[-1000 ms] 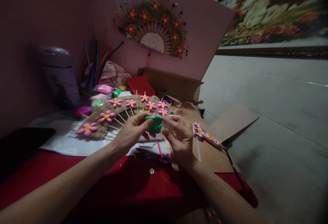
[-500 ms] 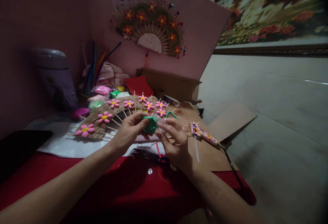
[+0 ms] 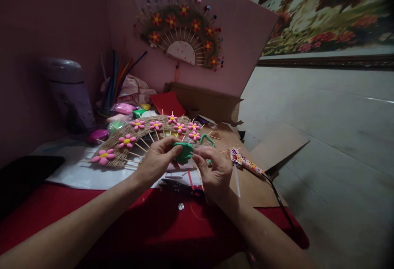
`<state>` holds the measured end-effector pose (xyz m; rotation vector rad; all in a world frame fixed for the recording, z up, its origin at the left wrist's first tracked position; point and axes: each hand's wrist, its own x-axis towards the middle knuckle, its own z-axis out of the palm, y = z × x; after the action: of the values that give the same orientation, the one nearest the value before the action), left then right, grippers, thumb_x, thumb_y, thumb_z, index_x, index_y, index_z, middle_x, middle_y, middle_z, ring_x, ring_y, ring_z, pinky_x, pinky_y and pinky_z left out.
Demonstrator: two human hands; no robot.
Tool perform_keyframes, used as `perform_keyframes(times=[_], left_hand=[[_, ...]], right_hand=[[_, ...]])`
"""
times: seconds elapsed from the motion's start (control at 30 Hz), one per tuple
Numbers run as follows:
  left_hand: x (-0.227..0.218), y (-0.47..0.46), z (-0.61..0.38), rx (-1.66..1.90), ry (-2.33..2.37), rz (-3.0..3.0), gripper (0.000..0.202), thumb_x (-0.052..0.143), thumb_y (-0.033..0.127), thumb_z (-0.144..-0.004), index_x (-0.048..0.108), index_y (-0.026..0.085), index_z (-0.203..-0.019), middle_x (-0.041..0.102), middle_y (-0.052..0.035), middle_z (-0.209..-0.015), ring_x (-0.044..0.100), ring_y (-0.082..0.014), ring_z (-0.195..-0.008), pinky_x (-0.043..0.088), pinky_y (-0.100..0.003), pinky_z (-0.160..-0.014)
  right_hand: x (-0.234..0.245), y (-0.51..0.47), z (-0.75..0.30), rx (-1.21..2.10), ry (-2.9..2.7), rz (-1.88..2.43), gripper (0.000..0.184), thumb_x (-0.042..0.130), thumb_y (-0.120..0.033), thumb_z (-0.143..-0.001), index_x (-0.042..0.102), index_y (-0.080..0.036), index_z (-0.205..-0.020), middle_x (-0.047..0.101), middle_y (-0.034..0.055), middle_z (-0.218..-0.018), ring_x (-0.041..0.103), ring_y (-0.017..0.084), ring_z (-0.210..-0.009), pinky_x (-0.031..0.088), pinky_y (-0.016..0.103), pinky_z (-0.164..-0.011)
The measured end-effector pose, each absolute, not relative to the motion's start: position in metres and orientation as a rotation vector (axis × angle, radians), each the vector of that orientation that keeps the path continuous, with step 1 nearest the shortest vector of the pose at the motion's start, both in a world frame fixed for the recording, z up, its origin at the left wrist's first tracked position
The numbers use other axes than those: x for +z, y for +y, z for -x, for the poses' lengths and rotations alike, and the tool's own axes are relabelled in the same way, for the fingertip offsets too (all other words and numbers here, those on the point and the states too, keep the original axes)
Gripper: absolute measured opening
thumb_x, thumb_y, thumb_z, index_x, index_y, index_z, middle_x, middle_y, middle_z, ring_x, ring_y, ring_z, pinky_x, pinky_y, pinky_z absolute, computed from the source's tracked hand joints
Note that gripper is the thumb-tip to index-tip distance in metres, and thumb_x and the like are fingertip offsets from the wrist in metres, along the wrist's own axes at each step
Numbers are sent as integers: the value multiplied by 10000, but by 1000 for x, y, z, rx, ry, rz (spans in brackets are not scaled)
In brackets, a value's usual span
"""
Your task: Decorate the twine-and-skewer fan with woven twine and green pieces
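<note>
My left hand [image 3: 160, 154] pinches a lump of green modelling clay [image 3: 184, 153] between thumb and fingers, in front of the fan. Close by the clay's right edge, my right hand [image 3: 215, 168] has its thumb and fingertips closed on what looks like a clear plastic wrapper [image 3: 197, 150], hard to make out. Behind both hands lies a half-round fan [image 3: 144, 134] of twine and thin sticks, decorated with several pink clay flowers [image 3: 127, 140] with yellow centres. A green strip [image 3: 207, 138] rests just beyond my right hand.
A flower-patterned glue gun [image 3: 248, 163] with a black cord lies on cardboard [image 3: 261, 193] at right. Scissors [image 3: 181, 185] and a small clear gem [image 3: 181, 206] are near the red cloth [image 3: 147, 228]. Wrapped clay packs [image 3: 123, 108] and a purple flask [image 3: 69, 94] stand left.
My right hand has shifted slightly right, away from the clay. The green clay, still in my left hand, looks smoother and shows more of its face.
</note>
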<state>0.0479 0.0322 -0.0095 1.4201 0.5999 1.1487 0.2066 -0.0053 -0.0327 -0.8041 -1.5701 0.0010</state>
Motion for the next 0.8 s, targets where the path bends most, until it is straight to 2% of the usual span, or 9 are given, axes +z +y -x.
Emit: perform_keyframes(times=[0.27,0.47,0.63,0.8], left_hand=[[-8,30,-48,1121,585,-1346,216,650,371,-785,657,170,-865,616,0,-753,560,-95,-603,486,-203,-504],[-10,33,-47,1088,568,-1247,215,682,348,-755,671,164,-865,641,-14,-748,581,-107,-609,471,-214,-516],[-9,34,-46,1109,589,-1268,186,691,318,-743,674,158,-837,632,-9,-674,575,-107,-572,433,-204,-482],[-11,35,-49,1161,594,-1262,181,713,291,-709,665,144,-804,638,-12,-648,581,-117,-548,436,-218,-462]], right_hand=[[-34,-1,-208,131,-1505,823,227,641,-178,-817,710,-272,-1012,697,30,-923,648,173,-860,533,339,-781],[-36,-1,-207,248,-1489,794,261,639,-189,-820,703,-302,-1046,673,25,-916,636,160,-836,544,315,-717],[-34,1,-208,318,-1535,766,241,665,-184,-800,714,-300,-1004,669,30,-930,632,173,-885,532,362,-793],[-35,2,-207,314,-1454,788,160,691,-188,-775,736,-268,-906,668,24,-857,635,161,-799,536,343,-745]])
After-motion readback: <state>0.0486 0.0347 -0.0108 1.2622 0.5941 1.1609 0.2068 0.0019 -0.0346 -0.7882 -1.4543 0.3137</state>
